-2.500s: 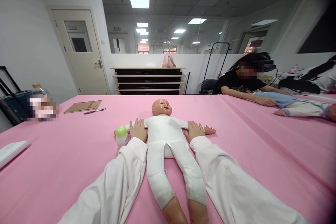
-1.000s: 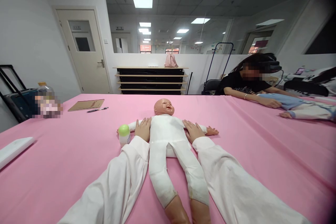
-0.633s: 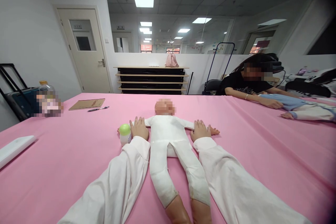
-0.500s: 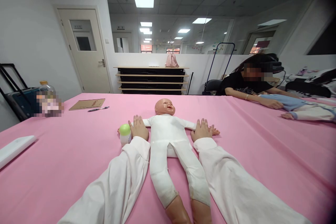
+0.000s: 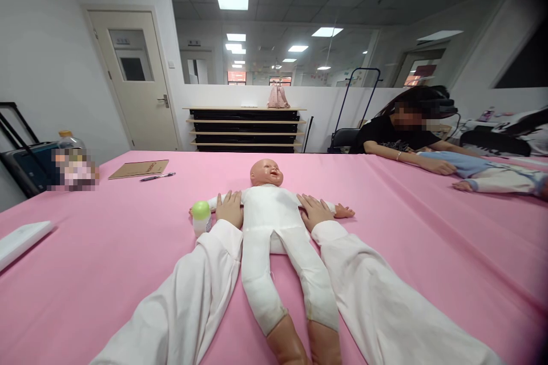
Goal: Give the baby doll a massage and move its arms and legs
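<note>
A baby doll (image 5: 270,211) with a white cloth body lies on its back on the pink-covered table, head away from me and arms stretched out sideways. My left hand (image 5: 230,209) rests flat on the doll's arm at the left, fingers extended. Across the body, my right hand (image 5: 315,211) lies on the other arm near the shoulder, its fingers straight and slightly apart. Neither hand is closed on anything. A small bottle with a green cap (image 5: 201,218) stands just left of my left hand, hiding part of the doll's forearm.
Toward the far left edge lie a brown notebook (image 5: 139,169) and a pen (image 5: 158,177). A white flat object (image 5: 23,244) sits at the near left. At the far right, another person (image 5: 391,137) leans over a second doll in blue and white (image 5: 483,172).
My right hand has slid inward along the doll's arm toward its shoulder. My left hand has shifted slightly toward the body. The view has moved a little.
</note>
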`<move>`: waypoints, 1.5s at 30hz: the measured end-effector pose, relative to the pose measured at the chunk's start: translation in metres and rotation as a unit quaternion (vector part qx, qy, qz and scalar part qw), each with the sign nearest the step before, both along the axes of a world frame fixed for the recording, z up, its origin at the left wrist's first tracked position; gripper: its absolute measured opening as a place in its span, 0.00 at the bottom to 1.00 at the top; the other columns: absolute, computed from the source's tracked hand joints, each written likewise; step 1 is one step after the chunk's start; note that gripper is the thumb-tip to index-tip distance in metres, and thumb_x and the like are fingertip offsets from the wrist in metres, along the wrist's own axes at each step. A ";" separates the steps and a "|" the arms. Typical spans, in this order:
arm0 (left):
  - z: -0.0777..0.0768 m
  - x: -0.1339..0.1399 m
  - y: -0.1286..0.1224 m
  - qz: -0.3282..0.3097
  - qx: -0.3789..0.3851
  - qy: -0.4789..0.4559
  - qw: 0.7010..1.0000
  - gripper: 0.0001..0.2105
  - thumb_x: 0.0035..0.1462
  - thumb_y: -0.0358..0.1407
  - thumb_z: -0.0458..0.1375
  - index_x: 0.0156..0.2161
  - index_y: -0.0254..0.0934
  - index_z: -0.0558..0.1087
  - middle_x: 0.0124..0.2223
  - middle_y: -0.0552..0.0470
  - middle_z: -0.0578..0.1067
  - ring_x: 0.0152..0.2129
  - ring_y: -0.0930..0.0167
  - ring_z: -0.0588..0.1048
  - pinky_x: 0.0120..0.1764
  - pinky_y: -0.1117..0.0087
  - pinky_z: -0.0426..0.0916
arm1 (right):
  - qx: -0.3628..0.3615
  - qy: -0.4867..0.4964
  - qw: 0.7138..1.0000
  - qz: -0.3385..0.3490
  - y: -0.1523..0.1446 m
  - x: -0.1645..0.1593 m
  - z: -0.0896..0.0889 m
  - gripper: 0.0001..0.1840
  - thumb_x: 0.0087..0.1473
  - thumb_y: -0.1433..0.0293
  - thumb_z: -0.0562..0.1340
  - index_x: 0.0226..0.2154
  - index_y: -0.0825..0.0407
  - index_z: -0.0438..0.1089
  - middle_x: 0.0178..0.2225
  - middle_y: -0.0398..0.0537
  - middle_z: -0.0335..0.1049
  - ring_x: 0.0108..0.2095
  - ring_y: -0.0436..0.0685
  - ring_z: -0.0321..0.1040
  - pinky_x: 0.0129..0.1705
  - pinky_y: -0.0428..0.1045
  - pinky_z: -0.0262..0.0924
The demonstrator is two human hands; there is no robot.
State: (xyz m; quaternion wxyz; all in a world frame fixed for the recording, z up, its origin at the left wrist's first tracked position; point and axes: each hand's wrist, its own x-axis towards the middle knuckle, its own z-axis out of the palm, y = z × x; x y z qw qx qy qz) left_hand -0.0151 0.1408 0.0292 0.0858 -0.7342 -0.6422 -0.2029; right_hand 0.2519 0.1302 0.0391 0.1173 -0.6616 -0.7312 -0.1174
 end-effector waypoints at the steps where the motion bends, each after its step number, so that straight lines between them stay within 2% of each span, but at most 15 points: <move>1: 0.000 -0.001 0.000 0.017 0.004 -0.005 1.000 0.23 0.54 0.32 0.42 0.56 0.34 0.59 0.57 0.49 0.63 0.57 0.66 0.54 0.58 0.51 0.38 | 0.008 -0.002 1.000 -0.020 0.001 0.001 -0.002 0.28 0.51 0.71 0.49 0.56 0.51 0.53 0.57 0.49 0.54 0.57 0.57 0.50 0.58 0.59 0.42; 5: 0.001 -0.002 -0.002 0.057 0.013 -0.016 0.998 0.24 0.51 0.29 0.44 0.55 0.33 0.60 0.57 0.47 0.63 0.58 0.64 0.52 0.57 0.48 0.36 | 0.026 -0.001 0.995 -0.100 0.005 0.004 -0.009 0.28 0.49 0.73 0.51 0.54 0.59 0.55 0.57 0.54 0.54 0.58 0.58 0.49 0.59 0.60 0.36; 8: 0.001 -0.002 -0.002 0.051 0.006 -0.014 0.999 0.25 0.50 0.28 0.44 0.56 0.33 0.59 0.58 0.47 0.61 0.58 0.64 0.52 0.57 0.47 0.35 | 0.033 0.008 0.994 -0.105 0.004 0.003 -0.009 0.30 0.48 0.75 0.50 0.56 0.60 0.52 0.58 0.54 0.51 0.59 0.58 0.46 0.59 0.63 0.33; 10: 0.001 -0.002 -0.002 0.047 0.006 -0.010 0.999 0.26 0.50 0.28 0.43 0.57 0.32 0.58 0.59 0.48 0.60 0.58 0.64 0.51 0.57 0.46 0.35 | 0.045 0.014 0.995 -0.082 0.002 0.001 -0.005 0.31 0.48 0.76 0.49 0.57 0.58 0.49 0.60 0.52 0.48 0.59 0.57 0.45 0.59 0.63 0.34; 13: 0.003 -0.001 -0.003 0.030 0.016 0.002 0.999 0.27 0.52 0.28 0.42 0.59 0.33 0.53 0.61 0.49 0.56 0.59 0.65 0.49 0.57 0.45 0.37 | 0.049 0.016 0.999 -0.006 -0.004 -0.004 0.004 0.33 0.48 0.76 0.48 0.58 0.57 0.46 0.61 0.50 0.43 0.60 0.56 0.42 0.59 0.61 0.39; 16: 0.004 0.001 -0.002 -0.036 0.009 0.035 0.999 0.25 0.56 0.30 0.38 0.60 0.35 0.50 0.62 0.51 0.52 0.60 0.68 0.47 0.57 0.47 0.40 | 0.011 0.016 0.998 0.065 -0.006 -0.007 0.008 0.30 0.51 0.75 0.47 0.58 0.55 0.47 0.61 0.49 0.43 0.60 0.56 0.43 0.58 0.61 0.42; 19: 0.002 0.002 0.000 -0.079 -0.014 0.050 0.996 0.24 0.58 0.32 0.36 0.61 0.37 0.49 0.62 0.51 0.52 0.59 0.68 0.49 0.57 0.50 0.41 | -0.029 0.017 0.996 0.080 -0.005 -0.007 0.007 0.28 0.54 0.72 0.45 0.58 0.52 0.47 0.60 0.47 0.46 0.60 0.55 0.45 0.59 0.61 0.41; 23: 0.000 0.001 0.000 -0.050 -0.015 0.022 0.998 0.24 0.58 0.33 0.37 0.60 0.37 0.51 0.60 0.51 0.56 0.57 0.68 0.55 0.58 0.53 0.41 | -0.030 0.015 0.999 0.039 -0.002 -0.005 0.003 0.28 0.53 0.72 0.47 0.58 0.54 0.49 0.60 0.48 0.48 0.59 0.54 0.46 0.59 0.58 0.41; 29: 0.001 0.001 -0.004 0.028 0.020 -0.016 0.999 0.21 0.54 0.33 0.43 0.53 0.34 0.62 0.55 0.47 0.65 0.57 0.65 0.54 0.58 0.52 0.37 | 0.005 0.009 0.997 -0.075 0.001 0.000 -0.004 0.29 0.50 0.74 0.49 0.56 0.61 0.52 0.58 0.53 0.52 0.58 0.56 0.48 0.60 0.56 0.39; 35: -0.001 -0.001 -0.004 0.115 0.042 -0.019 0.992 0.23 0.50 0.30 0.46 0.53 0.31 0.62 0.56 0.42 0.63 0.58 0.61 0.49 0.57 0.49 0.37 | 0.036 0.023 0.985 -0.168 0.002 0.008 -0.011 0.32 0.48 0.75 0.48 0.57 0.63 0.48 0.60 0.57 0.44 0.61 0.58 0.40 0.59 0.62 0.33; 38: 0.001 -0.001 -0.005 0.139 0.032 -0.023 0.990 0.25 0.50 0.30 0.45 0.55 0.28 0.60 0.58 0.39 0.59 0.59 0.59 0.46 0.57 0.48 0.38 | 0.045 0.030 0.984 -0.167 0.002 0.009 -0.011 0.33 0.47 0.75 0.48 0.57 0.62 0.48 0.61 0.58 0.43 0.61 0.59 0.39 0.59 0.64 0.33; 40: 0.004 -0.001 -0.005 0.128 0.031 -0.035 0.991 0.25 0.50 0.28 0.44 0.55 0.28 0.60 0.59 0.39 0.58 0.59 0.59 0.47 0.57 0.48 0.39 | 0.050 0.033 0.985 -0.160 0.001 0.007 -0.008 0.32 0.46 0.77 0.48 0.57 0.61 0.51 0.60 0.58 0.44 0.61 0.60 0.40 0.59 0.64 0.34; 43: 0.010 0.000 -0.007 0.084 0.064 -0.087 0.991 0.25 0.50 0.25 0.43 0.55 0.28 0.60 0.58 0.42 0.60 0.59 0.62 0.50 0.58 0.52 0.42 | 0.047 0.047 0.990 -0.128 -0.002 0.002 0.000 0.32 0.45 0.79 0.48 0.56 0.59 0.54 0.60 0.56 0.45 0.60 0.60 0.42 0.59 0.65 0.34; 45: 0.015 0.001 -0.012 0.032 0.084 -0.139 0.986 0.25 0.49 0.23 0.43 0.54 0.28 0.61 0.57 0.44 0.62 0.58 0.66 0.54 0.59 0.58 0.47 | 0.048 0.081 0.993 -0.073 -0.007 0.001 0.007 0.30 0.47 0.78 0.47 0.55 0.58 0.54 0.60 0.55 0.46 0.60 0.59 0.42 0.59 0.65 0.35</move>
